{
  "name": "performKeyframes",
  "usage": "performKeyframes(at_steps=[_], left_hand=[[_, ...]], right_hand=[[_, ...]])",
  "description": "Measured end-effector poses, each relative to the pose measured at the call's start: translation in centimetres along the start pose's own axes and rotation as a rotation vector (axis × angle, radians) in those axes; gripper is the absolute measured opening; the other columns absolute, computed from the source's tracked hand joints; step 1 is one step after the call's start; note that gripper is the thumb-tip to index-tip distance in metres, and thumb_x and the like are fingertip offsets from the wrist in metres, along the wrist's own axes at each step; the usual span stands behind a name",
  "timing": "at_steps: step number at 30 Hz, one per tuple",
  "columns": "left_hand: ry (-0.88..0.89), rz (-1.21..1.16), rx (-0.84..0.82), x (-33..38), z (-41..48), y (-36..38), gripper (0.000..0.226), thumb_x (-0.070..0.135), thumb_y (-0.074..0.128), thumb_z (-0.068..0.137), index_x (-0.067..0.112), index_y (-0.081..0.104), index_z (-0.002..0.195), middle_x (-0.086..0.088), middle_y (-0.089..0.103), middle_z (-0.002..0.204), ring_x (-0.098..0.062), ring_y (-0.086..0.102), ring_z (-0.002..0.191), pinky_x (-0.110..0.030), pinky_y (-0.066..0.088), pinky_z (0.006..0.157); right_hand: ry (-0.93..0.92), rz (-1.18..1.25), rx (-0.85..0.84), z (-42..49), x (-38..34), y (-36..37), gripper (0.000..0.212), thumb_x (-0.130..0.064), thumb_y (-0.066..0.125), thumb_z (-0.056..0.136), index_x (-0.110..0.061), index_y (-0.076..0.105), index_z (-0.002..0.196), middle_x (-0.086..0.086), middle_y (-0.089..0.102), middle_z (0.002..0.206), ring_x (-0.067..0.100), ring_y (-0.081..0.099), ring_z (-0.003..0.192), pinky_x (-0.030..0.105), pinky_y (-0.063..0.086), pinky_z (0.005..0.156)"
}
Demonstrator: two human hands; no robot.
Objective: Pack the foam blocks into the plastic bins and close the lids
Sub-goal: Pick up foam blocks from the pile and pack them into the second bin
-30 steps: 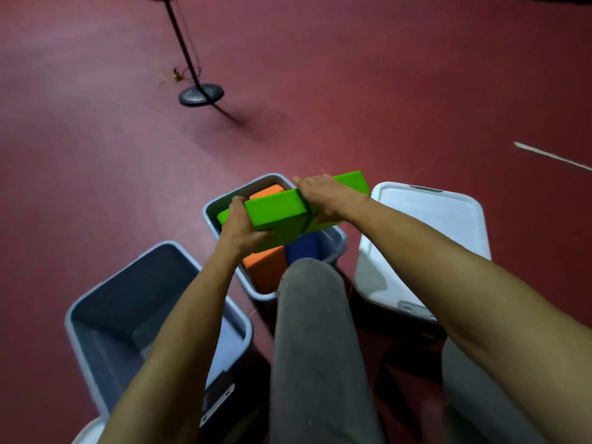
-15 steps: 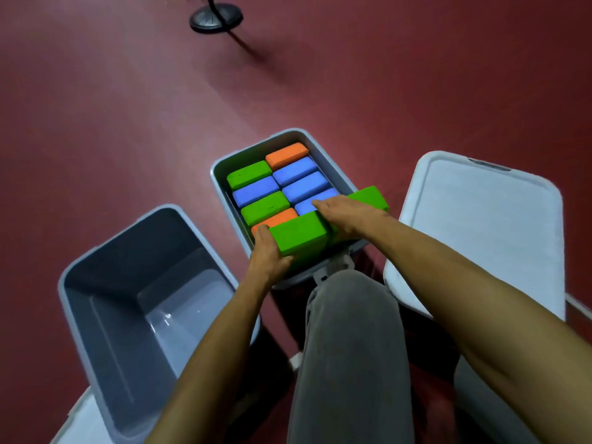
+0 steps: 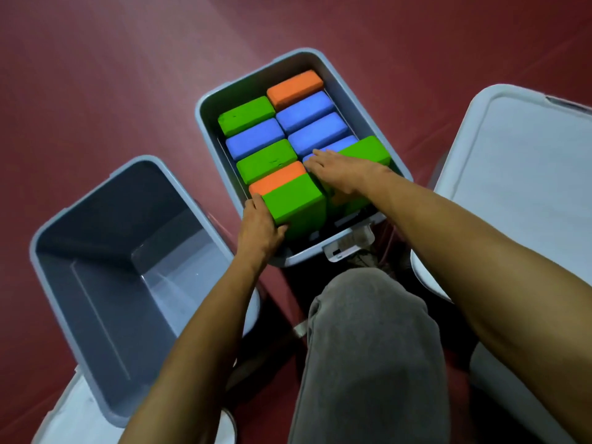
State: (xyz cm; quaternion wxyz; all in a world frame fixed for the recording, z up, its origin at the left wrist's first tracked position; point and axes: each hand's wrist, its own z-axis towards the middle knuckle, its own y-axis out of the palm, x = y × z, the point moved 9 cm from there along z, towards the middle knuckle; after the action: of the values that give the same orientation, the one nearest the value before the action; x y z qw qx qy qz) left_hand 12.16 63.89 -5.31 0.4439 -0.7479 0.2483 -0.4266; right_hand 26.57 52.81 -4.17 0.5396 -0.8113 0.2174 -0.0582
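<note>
Your left hand (image 3: 256,225) grips the green block (image 3: 294,200) at the near end of the bin (image 3: 355,104); your right hand (image 3: 342,168) lies flat, fingers straight, on a second green block (image 3: 368,150) there.

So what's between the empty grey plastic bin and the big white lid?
In the head view, another grey plastic bin packed with green, blue and orange foam blocks.
</note>
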Motion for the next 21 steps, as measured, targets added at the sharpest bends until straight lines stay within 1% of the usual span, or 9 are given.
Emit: performKeyframes(at_steps=[1,3,5,6,8,10,13,17,21], left_hand=[[0.007,0.082,-0.014,-0.1,-0.1,0.5,0.077,0.029,0.085,0.069,0.000,0.041,0.125,-0.021,0.048,0.121,-0.040,0.051,0.112,-0.048,0.049,0.092],[0.058,0.333,-0.051,0.3,-0.7,2.0,0.071,0.035,0.082,0.070,0.000,0.047,0.120,-0.019,0.049,0.119,-0.038,0.047,0.117,-0.045,0.046,0.100],[0.124,0.533,-0.057,0.9,-1.0,3.7,0.059,0.031,0.069,0.079,-0.005,0.051,0.122,-0.022,0.051,0.119,-0.041,0.045,0.120,-0.045,0.037,0.110],[0.158,0.587,-0.028,1.0,-0.9,4.3,0.060,0.028,0.060,0.084,-0.009,0.047,0.129,-0.026,0.049,0.127,-0.043,0.042,0.126,-0.046,0.031,0.114],[0.151,0.634,-0.048,0.1,-0.3,5.2,0.077,0.032,0.053,0.091,-0.013,0.025,0.147,-0.032,0.034,0.149,-0.045,0.029,0.141,-0.048,0.020,0.121],[0.129,0.590,-0.109,-0.5,0.1,5.8,0.098,0.050,0.054,0.093,-0.003,0.003,0.157,-0.028,0.014,0.161,-0.042,0.015,0.150,-0.049,0.010,0.123],[0.171,0.591,-0.125,0.5,0.0,6.2,0.108,0.067,0.050,0.091,0.011,-0.015,0.158,-0.025,-0.001,0.164,-0.041,0.004,0.152,-0.052,0.006,0.123],[0.130,0.610,-0.114,0.2,0.5,6.2,0.110,0.068,0.044,0.092,0.008,-0.024,0.154,-0.026,-0.013,0.163,-0.042,-0.004,0.152,-0.053,0.006,0.123],[0.058,0.644,-0.144,-0.3,1.5,6.5,0.113,0.075,0.035,0.091,0.002,-0.026,0.152,-0.025,-0.021,0.161,-0.039,-0.014,0.151,-0.053,0.002,0.123]], right_hand=[[0.037,0.059,-0.005,-0.1,0.0,0.4,0.083,-0.018,0.065,0.089,0.000,0.015,0.154,0.019,0.014,0.162,0.036,0.009,0.151,0.047,0.012,0.123],[0.149,0.024,0.012,-1.1,0.2,2.0,0.087,-0.032,0.063,0.092,-0.001,0.011,0.155,0.026,0.006,0.162,0.042,0.003,0.150,0.052,0.010,0.122],[0.356,-0.110,0.031,-3.4,0.6,4.0,0.103,-0.045,0.071,0.084,-0.007,0.008,0.156,0.030,0.004,0.160,0.052,-0.002,0.147,0.069,0.005,0.113],[0.480,-0.086,0.011,-4.7,0.7,4.8,0.114,-0.052,0.075,0.077,-0.010,0.006,0.157,0.031,0.002,0.159,0.055,-0.004,0.145,0.075,0.001,0.108],[0.609,0.026,0.009,-5.1,0.8,5.9,0.126,-0.053,0.081,0.068,-0.014,0.000,0.157,0.033,-0.004,0.159,0.058,-0.007,0.143,0.080,0.001,0.103],[0.583,0.112,-0.059,-4.4,1.6,5.9,0.125,-0.044,0.083,0.073,-0.015,-0.005,0.157,0.030,-0.004,0.160,0.053,-0.005,0.146,0.077,0.010,0.106],[0.496,0.111,-0.172,-4.5,4.5,6.7,0.100,-0.023,0.065,0.093,-0.014,-0.010,0.157,0.028,-0.005,0.161,0.040,-0.003,0.150,0.067,0.020,0.112],[0.493,0.039,-0.084,-5.1,5.3,8.4,0.095,-0.020,0.054,0.097,-0.011,-0.023,0.152,0.027,-0.017,0.160,0.038,-0.013,0.150,0.059,0.009,0.119],[0.498,0.019,-0.100,-3.4,4.7,8.2,0.093,-0.019,0.049,0.097,-0.010,-0.027,0.151,0.027,-0.022,0.158,0.040,-0.017,0.148,0.061,0.003,0.119]])
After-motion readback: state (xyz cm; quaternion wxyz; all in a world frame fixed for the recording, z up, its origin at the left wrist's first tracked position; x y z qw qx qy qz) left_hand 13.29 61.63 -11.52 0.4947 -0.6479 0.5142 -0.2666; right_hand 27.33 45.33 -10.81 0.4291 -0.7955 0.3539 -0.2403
